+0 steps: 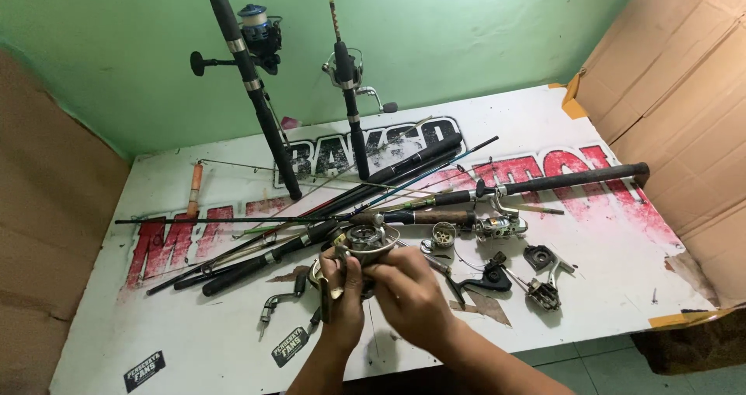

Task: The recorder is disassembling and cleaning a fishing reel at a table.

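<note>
My left hand and my right hand are together at the near middle of the table, both closed around a silver and black spinning reel. The reel's round spool end shows above my fingers; its lower body is hidden by them. Loose reel parts lie just to the right: a small round spool, a black handle piece and a grey metal reel frame. A crank handle lies to the left of my left hand.
Several fishing rods lie crossed on the white printed table. Two rods with reels lean upright against the green wall. Cardboard sheets flank both sides. A black-handled rod lies at right.
</note>
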